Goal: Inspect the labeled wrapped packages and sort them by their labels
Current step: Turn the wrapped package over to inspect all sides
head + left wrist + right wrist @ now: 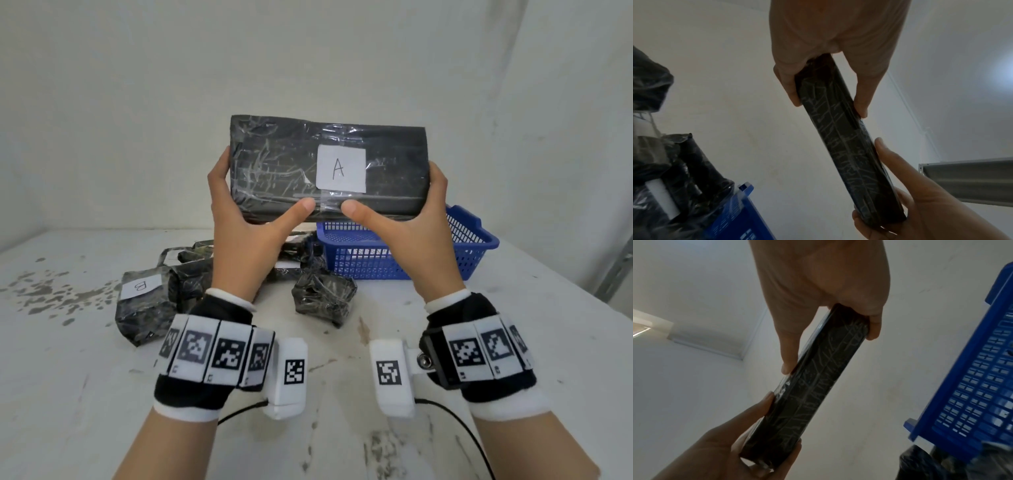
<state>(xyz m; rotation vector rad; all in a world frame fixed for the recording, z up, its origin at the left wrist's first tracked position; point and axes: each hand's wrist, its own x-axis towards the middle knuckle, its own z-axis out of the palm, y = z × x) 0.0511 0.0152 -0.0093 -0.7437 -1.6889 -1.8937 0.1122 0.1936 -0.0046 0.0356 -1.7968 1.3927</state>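
Observation:
I hold a flat black wrapped package (274,164) upright in front of me, above the table. Its white label (340,168) reads "A" and faces me. My left hand (246,209) grips its left end and my right hand (411,212) its right end, both thumbs pressed on the front lower edge, fingers behind. In the left wrist view the left hand (827,97) clamps the package's narrow edge (846,146). The right wrist view shows the right hand (828,345) doing the same on the package (813,394).
A blue plastic basket (472,246) stands at the back right of the white table (68,394). Several black wrapped packages lie in a pile behind my left hand, one labelled "B" (140,286). A small crumpled package (323,296) lies in the middle.

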